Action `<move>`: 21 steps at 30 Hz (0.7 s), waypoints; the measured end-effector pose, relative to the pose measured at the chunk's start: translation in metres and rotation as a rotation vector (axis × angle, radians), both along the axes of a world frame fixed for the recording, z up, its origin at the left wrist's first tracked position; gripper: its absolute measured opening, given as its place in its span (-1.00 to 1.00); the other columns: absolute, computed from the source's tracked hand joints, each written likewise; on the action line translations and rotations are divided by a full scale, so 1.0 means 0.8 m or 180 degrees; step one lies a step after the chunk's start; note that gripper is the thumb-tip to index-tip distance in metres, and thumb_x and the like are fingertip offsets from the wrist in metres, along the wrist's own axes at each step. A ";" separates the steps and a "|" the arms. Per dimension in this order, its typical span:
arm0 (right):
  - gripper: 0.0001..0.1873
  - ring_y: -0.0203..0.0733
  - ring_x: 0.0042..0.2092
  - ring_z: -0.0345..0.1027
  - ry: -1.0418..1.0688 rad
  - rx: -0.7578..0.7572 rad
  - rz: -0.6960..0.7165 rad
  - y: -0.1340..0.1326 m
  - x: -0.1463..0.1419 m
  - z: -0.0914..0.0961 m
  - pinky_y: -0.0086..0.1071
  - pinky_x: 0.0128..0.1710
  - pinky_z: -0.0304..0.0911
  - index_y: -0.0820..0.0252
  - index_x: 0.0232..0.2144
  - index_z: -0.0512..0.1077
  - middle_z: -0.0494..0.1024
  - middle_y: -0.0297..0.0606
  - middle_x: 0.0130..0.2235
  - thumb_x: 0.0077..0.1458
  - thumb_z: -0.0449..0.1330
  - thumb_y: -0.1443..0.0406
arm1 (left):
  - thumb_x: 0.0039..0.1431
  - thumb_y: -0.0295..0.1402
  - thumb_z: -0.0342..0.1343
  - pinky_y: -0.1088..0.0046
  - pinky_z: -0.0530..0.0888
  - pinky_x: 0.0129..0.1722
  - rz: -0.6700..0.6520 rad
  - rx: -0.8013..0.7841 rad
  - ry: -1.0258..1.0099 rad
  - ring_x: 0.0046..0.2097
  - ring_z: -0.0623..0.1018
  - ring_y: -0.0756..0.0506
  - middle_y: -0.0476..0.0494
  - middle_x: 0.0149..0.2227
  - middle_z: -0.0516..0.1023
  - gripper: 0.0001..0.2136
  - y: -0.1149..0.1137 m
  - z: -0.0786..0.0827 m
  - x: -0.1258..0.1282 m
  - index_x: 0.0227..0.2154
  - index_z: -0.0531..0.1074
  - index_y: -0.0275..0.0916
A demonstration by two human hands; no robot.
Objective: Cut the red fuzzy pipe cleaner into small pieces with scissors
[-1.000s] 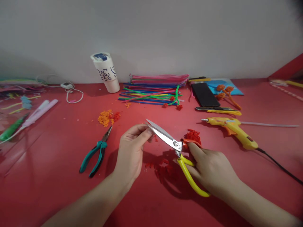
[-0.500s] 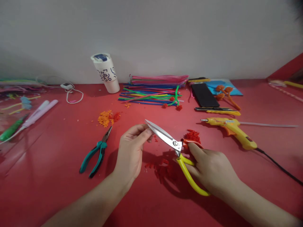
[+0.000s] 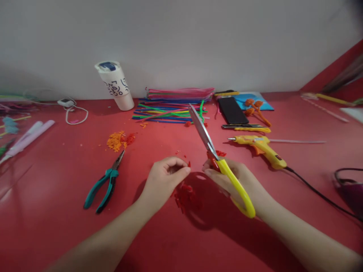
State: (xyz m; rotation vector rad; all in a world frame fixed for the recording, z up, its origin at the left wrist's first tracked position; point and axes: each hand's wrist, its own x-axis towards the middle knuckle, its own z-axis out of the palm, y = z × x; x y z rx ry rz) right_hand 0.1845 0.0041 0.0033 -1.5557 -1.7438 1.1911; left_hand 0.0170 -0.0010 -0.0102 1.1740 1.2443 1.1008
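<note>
My right hand (image 3: 235, 181) grips the yellow-handled scissors (image 3: 218, 158), blades closed and pointing up and away from me. My left hand (image 3: 167, 177) hovers just left of it over the red table (image 3: 56, 226), fingers curled in a loose pinch; a tiny red bit shows at the fingertips, too small to name. Red cut scraps (image 3: 184, 194) lie on the table between and below both hands.
Teal pliers (image 3: 103, 185) lie to the left, an orange scrap pile (image 3: 116, 139) beyond them. A yellow glue gun (image 3: 261, 149) with its cord lies right. Farther back are coloured pipe cleaners (image 3: 170, 109), a white cup (image 3: 115, 87), a black phone (image 3: 232, 110) and orange pipe-cleaner flowers (image 3: 255, 107).
My right hand swung the scissors from pointing left to pointing up and away. My left hand let go of the blade tip and dropped toward the table. The view shifted slightly right.
</note>
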 end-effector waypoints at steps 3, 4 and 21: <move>-0.85 -0.43 -0.66 -0.02 0.0256 -0.0188 -0.0039 -0.002 -0.004 0.000 -0.52 -0.69 -0.05 0.19 -0.50 0.27 0.11 -0.53 -0.68 -0.11 0.07 0.21 | -0.11 -0.50 0.10 0.52 0.28 -0.45 -0.0311 0.0446 0.0708 -0.48 0.38 0.01 0.01 -0.57 0.40 -0.92 -0.006 -0.001 0.009 -0.61 0.44 -0.23; -0.86 -0.44 -0.66 -0.02 0.0276 -0.0204 0.0033 -0.003 -0.004 -0.001 -0.52 -0.69 -0.05 0.19 -0.51 0.27 0.11 -0.53 -0.68 -0.12 0.08 0.23 | -0.10 -0.50 0.09 0.51 0.28 -0.44 -0.0381 0.0591 0.0871 -0.47 0.39 -0.01 -0.01 -0.57 0.42 -0.90 -0.008 -0.001 0.012 -0.61 0.44 -0.22; -0.85 -0.42 -0.67 -0.03 -0.0772 0.0219 -0.0562 0.046 0.054 -0.005 -0.47 -0.68 -0.14 0.18 -0.67 0.20 0.12 -0.49 -0.73 -0.20 0.08 0.26 | 0.01 -0.35 0.04 0.48 0.28 -0.37 -0.0014 0.0936 0.1801 -0.41 0.35 0.00 0.00 -0.48 0.32 -0.88 0.020 -0.010 -0.021 -0.57 0.34 -0.24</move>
